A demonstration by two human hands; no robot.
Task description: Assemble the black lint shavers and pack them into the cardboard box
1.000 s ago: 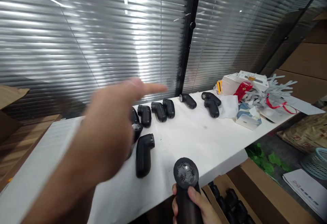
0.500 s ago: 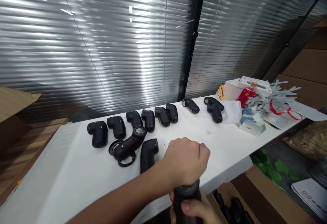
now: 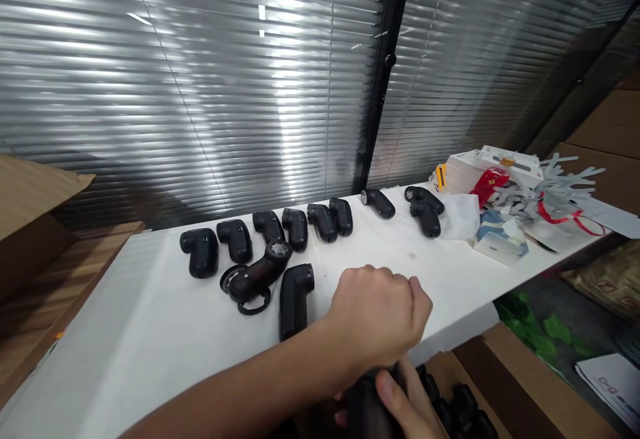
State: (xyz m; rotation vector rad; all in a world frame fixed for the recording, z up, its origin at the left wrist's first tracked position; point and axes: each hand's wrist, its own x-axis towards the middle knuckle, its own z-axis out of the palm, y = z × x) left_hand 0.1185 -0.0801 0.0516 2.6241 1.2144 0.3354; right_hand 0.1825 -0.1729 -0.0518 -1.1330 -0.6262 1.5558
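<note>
My left hand (image 3: 377,312) comes in from the lower left, closed in a fist over the top of a black handheld device (image 3: 370,405). Its palm side and what lies under it are hidden. Lower down, my right hand (image 3: 407,402) is wrapped around the body of the device, thumb on the near side. To the left of my hands, a black angled device (image 3: 295,302) lies on the white table (image 3: 165,332). Another device with a mesh-like round face (image 3: 260,269) rests beside black rings (image 3: 255,302). Several similar devices (image 3: 203,252) form a row behind them.
A cardboard box (image 3: 525,385) holding black devices stands below the table's front edge at right. White boxes (image 3: 513,165), red ribbon and grey strips pile up at the table's right end. Blinds (image 3: 225,92) hang behind. Another open carton (image 3: 40,192) is at left.
My left fist has turned slightly and moved right, still over the device. My right hand and the device sit a little further right. The view has shifted slightly.
</note>
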